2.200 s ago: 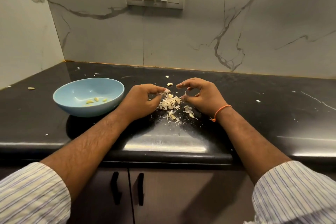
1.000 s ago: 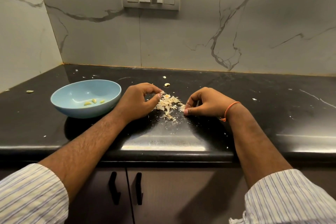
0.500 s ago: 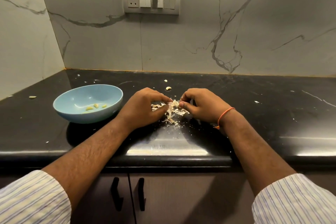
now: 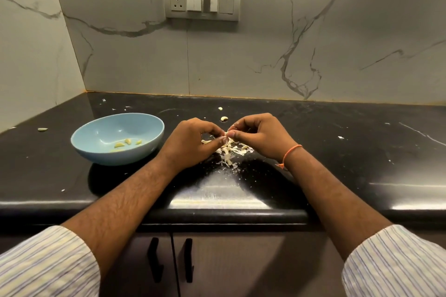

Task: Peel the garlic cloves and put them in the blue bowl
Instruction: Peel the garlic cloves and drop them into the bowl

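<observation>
The fingertips of both hands meet over the middle of the counter, and they pinch one small garlic clove between them. The left hand has its thumb and first fingers curled tight on the clove from the left side. The right hand pinches it from the right side, with its thumb tip pressed close against the left fingers. The clove is so small and so covered that its long way cannot be told. Right under the hands lies a pile of peeled skins on the black counter. The blue bowl sits to the left, just beside the left hand and well apart from the right hand. A few peeled cloves already lie inside it. So the bowl lies to the left of the fingers, and the left hand is the nearer one to drop the clove in. It looks like the skin is being pulled off now, so the drop comes after. One loose clove rests just behind the hands, and another bit of garlic lies far to the left.
</observation>
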Motion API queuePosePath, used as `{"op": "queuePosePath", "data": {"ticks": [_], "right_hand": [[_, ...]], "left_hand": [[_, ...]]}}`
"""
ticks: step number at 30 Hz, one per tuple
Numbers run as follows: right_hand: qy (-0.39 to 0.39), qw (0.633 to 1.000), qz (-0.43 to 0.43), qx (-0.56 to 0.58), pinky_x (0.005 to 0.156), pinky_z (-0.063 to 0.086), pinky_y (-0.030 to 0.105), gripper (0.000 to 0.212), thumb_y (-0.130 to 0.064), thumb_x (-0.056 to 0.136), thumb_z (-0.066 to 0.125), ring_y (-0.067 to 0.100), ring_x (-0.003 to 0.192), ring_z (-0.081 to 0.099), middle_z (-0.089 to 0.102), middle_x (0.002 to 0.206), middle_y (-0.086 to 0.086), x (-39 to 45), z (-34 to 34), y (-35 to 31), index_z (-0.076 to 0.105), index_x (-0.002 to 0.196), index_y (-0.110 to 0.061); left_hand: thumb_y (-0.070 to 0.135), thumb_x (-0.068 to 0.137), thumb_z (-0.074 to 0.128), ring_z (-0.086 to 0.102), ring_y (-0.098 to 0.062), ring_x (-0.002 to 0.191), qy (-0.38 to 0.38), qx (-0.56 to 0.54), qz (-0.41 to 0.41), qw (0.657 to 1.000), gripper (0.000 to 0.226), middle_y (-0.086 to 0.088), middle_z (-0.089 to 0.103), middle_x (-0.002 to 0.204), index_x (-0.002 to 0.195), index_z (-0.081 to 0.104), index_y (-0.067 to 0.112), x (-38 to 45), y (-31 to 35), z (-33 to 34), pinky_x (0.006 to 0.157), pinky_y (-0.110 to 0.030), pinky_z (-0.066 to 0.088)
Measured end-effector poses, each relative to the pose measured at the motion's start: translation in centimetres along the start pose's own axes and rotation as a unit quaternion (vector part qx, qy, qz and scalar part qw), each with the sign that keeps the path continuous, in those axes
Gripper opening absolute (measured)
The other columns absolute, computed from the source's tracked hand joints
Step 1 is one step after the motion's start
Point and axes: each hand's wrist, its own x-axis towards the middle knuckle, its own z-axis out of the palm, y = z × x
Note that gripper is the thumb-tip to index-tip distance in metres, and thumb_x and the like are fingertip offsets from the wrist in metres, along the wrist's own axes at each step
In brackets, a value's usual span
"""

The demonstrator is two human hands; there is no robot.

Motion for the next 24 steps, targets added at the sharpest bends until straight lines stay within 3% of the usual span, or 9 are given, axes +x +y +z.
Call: {"op": "queuePosePath", "data": {"ticks": [2, 5, 7, 9, 12, 14, 18, 21, 24], "right_hand": [[0.012, 0.999, 0.018, -0.040, 0.083, 0.063, 0.032, 0.009, -0.029, 0.089, 0.084, 0.008, 0.082, 0.075, 0.080, 0.084, -0.007, 0.3, -0.8, 0.0, 0.084, 0.095, -0.023], [0.018, 0.979, 0.021, -0.203, 0.074, 0.051, 0.019, 0.009, -0.030, 0.090, 0.082, 0.001, 0.075, 0.067, 0.077, 0.083, -0.011, 1.3, -3.7, -0.3, 0.085, 0.094, -0.023], [0.016, 0.964, 0.010, -0.266, 0.076, 0.052, 0.020, 0.008, -0.027, 0.091, 0.081, 0.005, 0.077, 0.068, 0.077, 0.087, -0.006, 2.0, -4.8, -0.4, 0.085, 0.095, -0.021], [-0.044, 0.937, -0.005, -0.346, 0.081, 0.058, 0.029, 0.008, -0.025, 0.093, 0.077, 0.013, 0.082, 0.071, 0.080, 0.091, -0.003, 2.3, -4.3, -0.5, 0.084, 0.094, -0.021], [-0.096, 0.894, -0.037, -0.435, 0.080, 0.055, 0.029, 0.014, -0.022, 0.093, 0.070, 0.021, 0.087, 0.073, 0.081, 0.092, 0.000, 2.8, -3.4, -0.6, 0.084, 0.093, -0.020], [-0.073, 0.903, -0.041, -0.422, 0.079, 0.055, 0.028, 0.012, -0.021, 0.094, 0.073, 0.018, 0.084, 0.072, 0.081, 0.093, -0.001, 3.4, -3.7, -0.6, 0.085, 0.095, -0.020], [-0.127, 0.888, -0.024, -0.442, 0.078, 0.055, 0.028, 0.010, -0.022, 0.093, 0.074, 0.016, 0.083, 0.071, 0.080, 0.091, -0.003, 3.5, -3.1, -0.5, 0.084, 0.091, -0.021], [-0.029, 0.942, -0.037, -0.334, 0.074, 0.052, 0.019, 0.009, -0.025, 0.094, 0.078, 0.007, 0.076, 0.068, 0.080, 0.092, -0.004, 3.9, -3.7, -1.0, 0.084, 0.098, -0.019], [0.036, 0.992, -0.024, -0.116, 0.069, 0.054, 0.015, 0.011, -0.027, 0.089, 0.084, 0.001, 0.074, 0.071, 0.078, 0.083, -0.011, 3.6, -3.3, -1.5, 0.084, 0.098, -0.020]], "left_hand": [[0.040, 0.092, 0.079, 0.068, -0.005, 0.096, 0.000, -0.003, -0.021, 1.000, 0.021, 0.016, 0.078, 0.101, 0.110, 0.081, 0.029, 0.0, 0.0, 0.0, 0.082, -0.039, 0.060], [0.038, 0.094, 0.077, 0.067, -0.004, 0.101, 0.001, -0.005, -0.036, 0.999, 0.022, 0.016, 0.078, 0.108, 0.116, 0.080, 0.033, 0.0, -0.4, 0.0, 0.086, -0.036, 0.059], [0.035, 0.095, 0.075, 0.066, -0.003, 0.102, 0.003, -0.009, -0.040, 0.999, 0.023, 0.016, 0.077, 0.110, 0.118, 0.079, 0.033, 0.2, -0.5, 0.0, 0.085, -0.032, 0.058], [0.032, 0.096, 0.075, 0.066, -0.004, 0.101, 0.006, -0.011, -0.046, 0.999, 0.023, 0.016, 0.077, 0.111, 0.119, 0.078, 0.032, 0.2, -0.6, 0.1, 0.084, -0.031, 0.056], [0.030, 0.096, 0.074, 0.067, -0.005, 0.101, 0.010, -0.015, -0.053, 0.998, 0.024, 0.015, 0.076, 0.110, 0.119, 0.077, 0.031, 0.2, -0.7, 0.1, 0.086, -0.035, 0.059], [0.028, 0.095, 0.074, 0.067, -0.006, 0.101, 0.017, -0.017, -0.057, 0.998, 0.024, 0.016, 0.076, 0.109, 0.119, 0.077, 0.031, 0.2, -0.8, 0.1, 0.087, -0.038, 0.060], [0.026, 0.096, 0.073, 0.067, -0.004, 0.102, 0.018, -0.021, -0.056, 0.998, 0.024, 0.016, 0.076, 0.109, 0.120, 0.077, 0.028, 0.1, -0.6, 0.1, 0.088, -0.035, 0.060], [0.025, 0.095, 0.075, 0.068, -0.002, 0.102, 0.028, -0.024, -0.056, 0.998, 0.026, 0.014, 0.077, 0.109, 0.121, 0.076, 0.026, 0.1, -0.7, 0.0, 0.088, -0.026, 0.058], [0.029, 0.094, 0.079, 0.070, 0.002, 0.100, 0.044, -0.044, -0.065, 0.996, 0.027, 0.016, 0.078, 0.108, 0.120, 0.077, 0.026, 0.1, -0.6, 0.1, 0.084, -0.013, 0.052]]}}
